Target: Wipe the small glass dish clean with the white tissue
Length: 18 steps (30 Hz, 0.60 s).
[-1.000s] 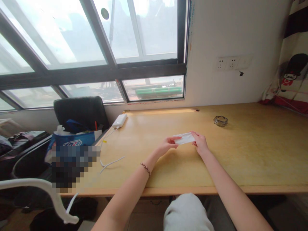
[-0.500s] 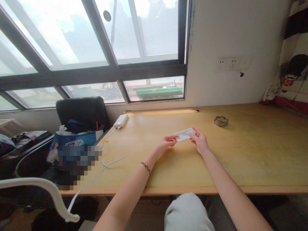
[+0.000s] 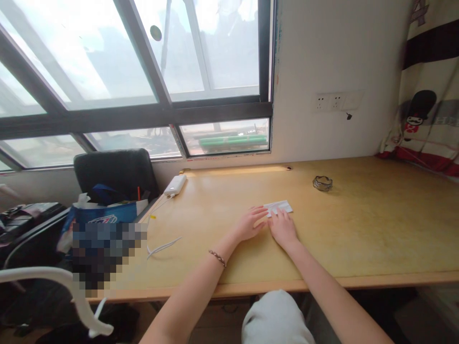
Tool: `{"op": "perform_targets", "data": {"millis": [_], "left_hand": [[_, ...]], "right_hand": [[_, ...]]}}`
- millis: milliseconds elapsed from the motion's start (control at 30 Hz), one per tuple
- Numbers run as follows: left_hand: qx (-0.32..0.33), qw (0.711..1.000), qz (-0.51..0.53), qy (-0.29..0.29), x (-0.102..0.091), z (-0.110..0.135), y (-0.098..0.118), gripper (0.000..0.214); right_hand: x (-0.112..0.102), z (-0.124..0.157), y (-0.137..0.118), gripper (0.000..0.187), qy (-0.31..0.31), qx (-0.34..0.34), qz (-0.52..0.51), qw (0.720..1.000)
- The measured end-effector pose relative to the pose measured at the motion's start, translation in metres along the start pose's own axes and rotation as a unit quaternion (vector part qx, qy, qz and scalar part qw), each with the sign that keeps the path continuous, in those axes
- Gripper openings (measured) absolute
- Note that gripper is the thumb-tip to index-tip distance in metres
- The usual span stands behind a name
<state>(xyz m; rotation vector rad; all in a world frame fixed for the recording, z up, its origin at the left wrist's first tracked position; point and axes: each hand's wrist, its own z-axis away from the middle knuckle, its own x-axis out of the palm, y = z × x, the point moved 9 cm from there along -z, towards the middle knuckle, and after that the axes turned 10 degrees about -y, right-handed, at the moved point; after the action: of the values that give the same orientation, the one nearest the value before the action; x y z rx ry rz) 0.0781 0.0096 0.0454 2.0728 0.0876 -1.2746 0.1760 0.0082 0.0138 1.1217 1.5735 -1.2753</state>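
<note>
A small folded white paper (image 3: 279, 207) lies flat on the wooden desk (image 3: 358, 229). My left hand (image 3: 249, 223) rests palm down on the desk with its fingers stretched out, the tips touching the paper's left edge. My right hand (image 3: 282, 228) lies flat beside it, fingers spread and pressing on the near edge of the paper. Part of the paper is covered by my fingers. A thin bracelet (image 3: 217, 257) sits on my left wrist.
A small glass ashtray (image 3: 322, 183) stands at the back right of the desk. A white power bank (image 3: 175, 185) with a white cable (image 3: 161, 246) lies at the back left. A black chair (image 3: 114, 173) with a blue bag (image 3: 96, 215) stands left of the desk.
Both hands lowered the paper from the air onto the desk. The fingers went from pinching its ends to lying flat on it.
</note>
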Motion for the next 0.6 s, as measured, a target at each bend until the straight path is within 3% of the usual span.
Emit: {"op": "perform_targets", "data": {"millis": [133, 300, 400, 600], "left_hand": [[-0.012, 0.993, -0.063, -0.101, 0.019, -0.002, 0.013, 0.044], [-0.032, 0.987, -0.085, -0.133, 0.022, 0.001, 0.011, 0.042], [-0.035, 0.987, -0.079, -0.133, 0.022, 0.001, 0.011, 0.042], [-0.048, 0.987, -0.068, -0.140, 0.025, 0.001, 0.006, 0.041]], "right_hand": [[0.008, 0.018, -0.008, 0.040, -0.019, -0.010, 0.023, 1.000], [-0.005, 0.035, 0.006, 0.044, 0.018, -0.001, 0.054, 0.998], [-0.012, 0.040, 0.036, 0.048, 0.018, 0.020, 0.088, 0.996], [-0.028, 0.041, 0.131, 0.045, -0.007, 0.066, 0.121, 0.990]]}}
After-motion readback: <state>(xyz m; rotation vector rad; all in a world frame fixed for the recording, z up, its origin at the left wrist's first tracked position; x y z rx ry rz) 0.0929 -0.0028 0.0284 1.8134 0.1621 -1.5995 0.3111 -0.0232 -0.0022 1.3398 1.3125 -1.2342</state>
